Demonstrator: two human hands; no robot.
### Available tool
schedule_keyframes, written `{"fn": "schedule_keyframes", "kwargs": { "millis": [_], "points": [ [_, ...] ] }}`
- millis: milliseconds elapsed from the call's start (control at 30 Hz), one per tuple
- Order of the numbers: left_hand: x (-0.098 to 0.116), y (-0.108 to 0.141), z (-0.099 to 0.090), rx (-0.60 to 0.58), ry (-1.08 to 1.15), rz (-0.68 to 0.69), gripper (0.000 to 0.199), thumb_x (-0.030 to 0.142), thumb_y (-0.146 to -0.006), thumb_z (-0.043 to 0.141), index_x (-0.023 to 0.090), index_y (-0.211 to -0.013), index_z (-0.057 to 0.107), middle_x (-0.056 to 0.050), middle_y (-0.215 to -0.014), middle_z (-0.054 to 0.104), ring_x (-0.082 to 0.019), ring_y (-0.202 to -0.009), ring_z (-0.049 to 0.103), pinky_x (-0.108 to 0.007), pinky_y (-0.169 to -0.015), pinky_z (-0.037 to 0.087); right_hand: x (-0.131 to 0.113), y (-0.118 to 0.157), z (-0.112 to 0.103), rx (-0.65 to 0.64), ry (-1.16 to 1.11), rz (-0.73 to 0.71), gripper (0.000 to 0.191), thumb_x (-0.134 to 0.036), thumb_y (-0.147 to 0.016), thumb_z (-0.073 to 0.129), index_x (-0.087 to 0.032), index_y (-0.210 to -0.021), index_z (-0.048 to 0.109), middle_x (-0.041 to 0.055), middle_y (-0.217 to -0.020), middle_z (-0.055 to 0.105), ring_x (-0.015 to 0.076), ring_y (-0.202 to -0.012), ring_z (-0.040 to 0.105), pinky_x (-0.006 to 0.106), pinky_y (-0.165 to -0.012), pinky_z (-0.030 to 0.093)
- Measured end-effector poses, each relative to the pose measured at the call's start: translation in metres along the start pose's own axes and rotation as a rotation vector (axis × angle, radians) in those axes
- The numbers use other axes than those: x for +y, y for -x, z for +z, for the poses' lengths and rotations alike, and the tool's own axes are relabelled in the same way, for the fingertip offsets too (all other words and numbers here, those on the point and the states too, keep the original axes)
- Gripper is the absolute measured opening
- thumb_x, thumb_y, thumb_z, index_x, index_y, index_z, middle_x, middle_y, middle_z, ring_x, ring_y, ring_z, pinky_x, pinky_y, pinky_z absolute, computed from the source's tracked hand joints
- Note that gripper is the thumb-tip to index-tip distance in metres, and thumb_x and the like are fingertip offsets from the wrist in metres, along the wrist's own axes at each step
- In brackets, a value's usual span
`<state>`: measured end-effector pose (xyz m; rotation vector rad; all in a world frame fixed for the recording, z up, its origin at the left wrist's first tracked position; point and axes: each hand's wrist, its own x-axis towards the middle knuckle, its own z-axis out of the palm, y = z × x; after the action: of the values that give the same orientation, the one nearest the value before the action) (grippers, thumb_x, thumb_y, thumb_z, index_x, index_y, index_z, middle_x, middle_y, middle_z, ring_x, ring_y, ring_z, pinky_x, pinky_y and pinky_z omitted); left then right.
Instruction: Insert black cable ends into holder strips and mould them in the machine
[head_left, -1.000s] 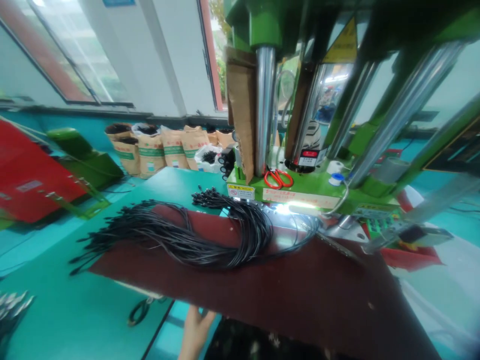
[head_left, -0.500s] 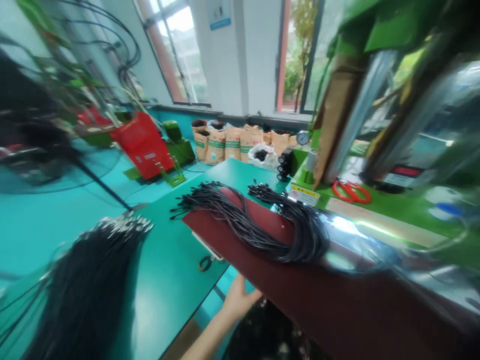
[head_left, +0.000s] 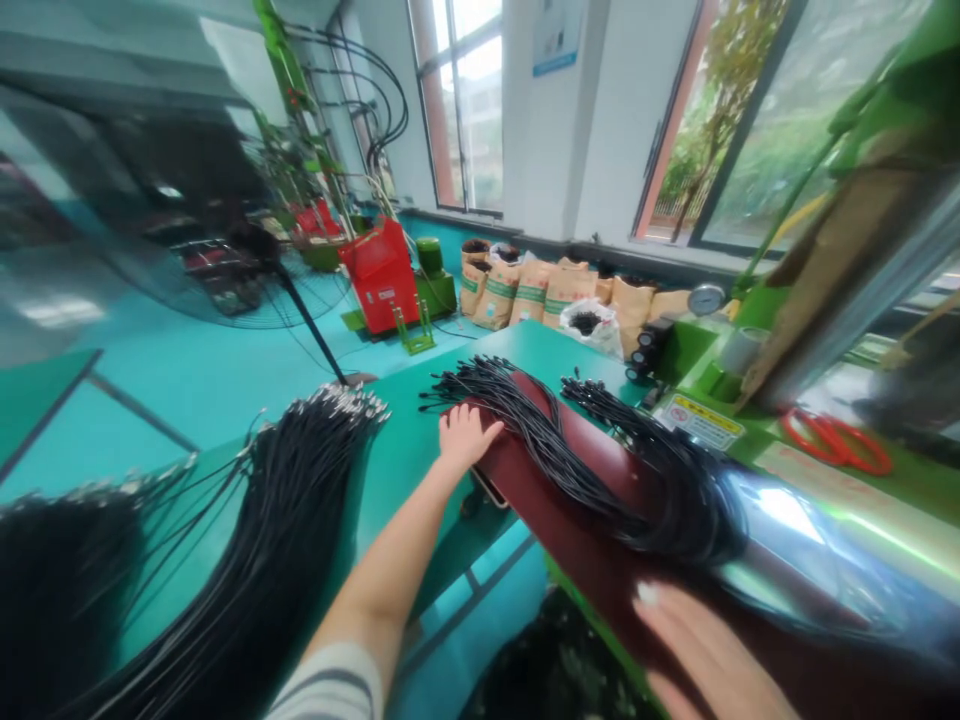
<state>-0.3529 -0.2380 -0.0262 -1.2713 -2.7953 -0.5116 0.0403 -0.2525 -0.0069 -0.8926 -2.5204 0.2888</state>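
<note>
Left hand [head_left: 463, 437], fingers spread, rests on the dark red board [head_left: 547, 490] beside black cables [head_left: 600, 470]; right hand [head_left: 712, 655] lies flat at five o'clock.

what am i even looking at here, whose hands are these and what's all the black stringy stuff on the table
This is one picture from a camera worn on a person's head, looking forward and down, so the two bare hands are that person's own. The left hand rests open on the near end of a dark red board that lies across a teal table. The right hand lies flat on the same board, close to the camera. Neither hand grips anything.

The black stuff is thin cables in bundles: one bundle draped over the board, and another bundle with metal tips on the table further left. On the right stands a green machine, partly blurred, with red-handled scissors on its base. Brown sacks sit by the windows.
</note>
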Motion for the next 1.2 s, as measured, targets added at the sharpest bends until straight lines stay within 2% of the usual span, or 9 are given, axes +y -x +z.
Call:
{"fn": "schedule_keyframes", "kwargs": {
  "millis": [100, 200, 267, 400, 500, 667, 867, 1033, 1200],
  "points": [
    [0.009, -0.023, 0.020, -0.016, 0.070, 0.077, 0.062, 0.053, -0.083, 0.040, 0.009, -0.126, 0.043, -0.021, -0.141, 0.031, -0.031, -0.133, 0.021, -0.045, -0.107, 0.010, -0.015, -0.063, 0.016, -0.003, 0.223, -0.258, 0.045, -0.032, -0.081, 0.053, -0.020, -0.124, 0.053, 0.0121, -0.123, 0.055, 0.0286, -0.114, 0.049, 0.044, -0.094, 0.042],
    [0.022, -0.044, 0.028, -0.037, 0.140, 0.133, 0.059, 0.047, -0.082, 0.045, 0.007, -0.127, 0.041, -0.022, -0.141, 0.031, -0.031, -0.134, 0.019, -0.043, -0.108, 0.008, -0.026, -0.110, 0.034, -0.006, 0.435, -0.190, 0.052, -0.034, -0.077, 0.059, -0.008, -0.122, 0.053, 0.0225, -0.116, 0.056, 0.0339, -0.105, 0.053, 0.047, -0.089, 0.041],
    [0.033, -0.063, 0.029, -0.066, 0.187, 0.172, 0.057, 0.044, -0.081, 0.047, 0.008, -0.125, 0.043, -0.021, -0.138, 0.036, -0.030, -0.131, 0.025, -0.042, -0.107, 0.014, -0.027, -0.125, 0.042, -0.053, 0.511, -0.108, 0.054, -0.035, -0.079, 0.057, -0.006, -0.124, 0.050, 0.0222, -0.106, 0.060, 0.0309, -0.091, 0.059, 0.045, -0.082, 0.043],
    [0.064, -0.103, 0.026, -0.108, 0.324, 0.263, 0.046, 0.028, -0.075, 0.056, 0.015, -0.118, 0.049, -0.011, -0.124, 0.049, -0.022, -0.117, 0.044, -0.031, -0.100, 0.031, -0.021, -0.128, 0.047, -0.111, 0.547, -0.022, 0.046, -0.028, -0.085, 0.049, -0.008, -0.126, 0.048, 0.0106, -0.078, 0.062, 0.0237, -0.072, 0.059, 0.034, -0.062, 0.045],
    [0.089, -0.120, 0.028, -0.062, 0.401, 0.223, 0.050, 0.012, -0.071, 0.055, 0.016, -0.120, 0.046, -0.011, -0.125, 0.044, -0.022, -0.112, 0.045, -0.031, -0.097, 0.034, -0.014, -0.125, 0.049, -0.082, 0.541, -0.034, 0.041, -0.026, -0.087, 0.045, -0.008, -0.123, 0.049, 0.0093, -0.079, 0.061, 0.0228, -0.075, 0.058, 0.032, -0.059, 0.044],
    [0.116, -0.127, 0.042, 0.047, 0.472, -0.055, 0.042, 0.012, -0.076, 0.046, 0.018, -0.118, 0.042, -0.013, -0.123, 0.036, -0.025, -0.109, 0.047, -0.035, -0.092, 0.037, -0.008, -0.123, 0.052, -0.067, 0.516, -0.064, 0.037, -0.026, -0.088, 0.042, -0.008, -0.119, 0.050, 0.0099, -0.084, 0.062, 0.0228, -0.080, 0.058, 0.033, -0.066, 0.044],
    [0.114, -0.141, 0.041, -0.009, 0.510, -0.374, 0.045, 0.029, -0.082, 0.043, 0.016, -0.124, 0.033, -0.017, -0.122, 0.036, -0.024, -0.103, 0.053, -0.035, -0.088, 0.039, -0.006, -0.124, 0.053, -0.090, 0.469, -0.035, 0.037, -0.027, -0.087, 0.044, -0.009, -0.118, 0.049, 0.0115, -0.090, 0.061, 0.0242, -0.087, 0.057, 0.034, -0.068, 0.046],
    [0.106, -0.146, 0.029, -0.128, 0.469, -0.372, 0.087, 0.061, -0.065, 0.058, 0.012, -0.131, 0.028, -0.024, -0.130, 0.035, -0.037, -0.118, 0.040, -0.044, -0.093, 0.034, -0.013, -0.145, 0.048, -0.275, 0.412, 0.131, 0.029, -0.025, -0.075, 0.055, -0.010, -0.100, 0.056, 0.0120, -0.088, 0.060, 0.0275, -0.086, 0.058, 0.035, -0.069, 0.045],
    [0.135, -0.149, 0.030, -0.224, 0.414, -0.386, 0.111, 0.039, -0.047, 0.079, 0.012, -0.137, 0.020, -0.030, -0.136, 0.024, -0.043, -0.124, 0.030, -0.050, -0.094, 0.032, -0.019, -0.157, 0.041, -0.431, 0.306, 0.166, 0.015, -0.019, -0.070, 0.052, -0.015, -0.085, 0.053, 0.0094, -0.087, 0.060, 0.0260, -0.083, 0.061, 0.034, -0.068, 0.043]
  ]
}}
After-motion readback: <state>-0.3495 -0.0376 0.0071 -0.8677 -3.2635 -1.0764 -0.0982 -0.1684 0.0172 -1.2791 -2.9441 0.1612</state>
